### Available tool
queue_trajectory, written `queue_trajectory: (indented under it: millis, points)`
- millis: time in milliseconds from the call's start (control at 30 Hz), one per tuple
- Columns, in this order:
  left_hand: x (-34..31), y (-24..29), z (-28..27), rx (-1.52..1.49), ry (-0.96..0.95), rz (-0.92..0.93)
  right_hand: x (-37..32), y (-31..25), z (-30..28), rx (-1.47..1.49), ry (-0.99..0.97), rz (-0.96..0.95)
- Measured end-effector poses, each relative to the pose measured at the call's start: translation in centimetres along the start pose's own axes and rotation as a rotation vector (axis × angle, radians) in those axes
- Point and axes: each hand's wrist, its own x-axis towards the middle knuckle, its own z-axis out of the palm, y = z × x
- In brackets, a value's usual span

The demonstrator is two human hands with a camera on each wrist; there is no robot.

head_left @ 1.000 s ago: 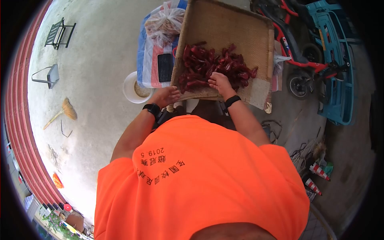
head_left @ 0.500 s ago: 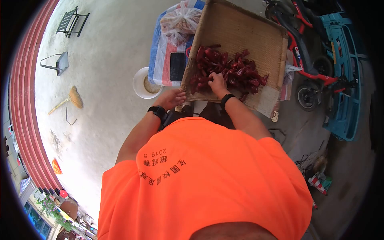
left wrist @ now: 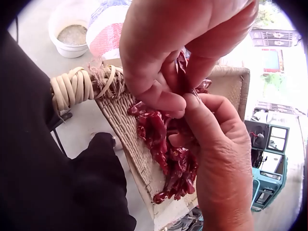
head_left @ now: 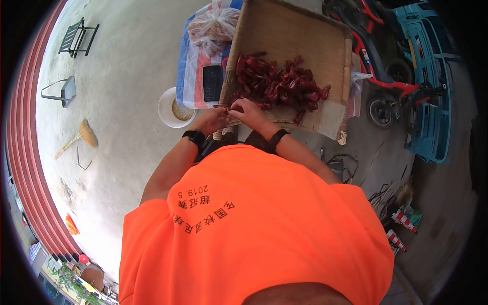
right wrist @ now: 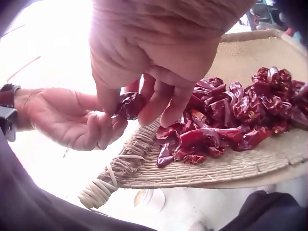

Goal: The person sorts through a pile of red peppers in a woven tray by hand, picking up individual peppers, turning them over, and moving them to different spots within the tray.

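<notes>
A woven tray (head_left: 300, 30) holds a heap of dark red dried chili peppers (head_left: 282, 84). Over its near left corner my two hands meet around one dried chili pepper (right wrist: 130, 106). My right hand (head_left: 250, 114) grips the wrinkled body between thumb and fingers. From the other side, the thumb and fingertips of my left hand (head_left: 211, 121) pinch its thin end. In the left wrist view the pepper (left wrist: 182, 72) is partly hidden behind fingers. More peppers (right wrist: 216, 130) lie right beside my right hand in the right wrist view.
Left of the tray, a striped bag (head_left: 190, 76) carries a dark phone-like slab (head_left: 212, 83) and a knotted plastic bag (head_left: 213, 28). A white bucket (head_left: 165, 108) stands below on the floor. A red scooter (head_left: 389, 84) is parked to the right.
My right hand reached into the heap, took a chili pepper and moved left to my left hand. My left hand, relaxed at the tray's corner before, now pinches the pepper too.
</notes>
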Motion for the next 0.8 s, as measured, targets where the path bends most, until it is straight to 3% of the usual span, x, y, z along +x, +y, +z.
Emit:
queue_trajectory:
  millis: [100, 200, 300, 400, 467, 667, 700, 800]
  points:
    - [-1.3, 0.4, 1.7, 0.078, 0.068, 0.021, -1.1, 1.6, 0.8, 0.487, -0.025, 0.344]
    - [-1.7, 0.5, 2.6, 0.156, 0.076, -0.003, -2.1, 1.8, 0.2, 0.724, -0.157, 0.522]
    - [-1.3, 0.4, 2.2, 0.1, 0.046, -0.076, -2.6, 2.2, -1.1, 0.655, -0.104, 0.59]
    - [-2.1, 1.2, 3.9, 0.107, 0.297, -0.08, -2.7, 5.6, -2.7, 0.646, 0.142, 0.687]
    - [-2.0, 1.2, 3.2, 0.113, 0.289, -0.064, -2.6, 6.4, -4.9, 0.709, 0.345, 0.777]
    - [-2.3, 1.3, 2.3, 0.132, 0.303, -0.085, -1.3, 8.0, -9.0, 1.068, 0.809, 0.811]
    - [-2.5, 1.3, 2.5, 0.138, 0.311, -0.091, -1.3, 8.2, -8.6, 1.014, 0.764, 0.861]
    - [-2.6, 1.3, 2.5, 0.114, 0.298, -0.079, -1.5, 10.3, -5.2, 0.556, 0.216, 0.789]
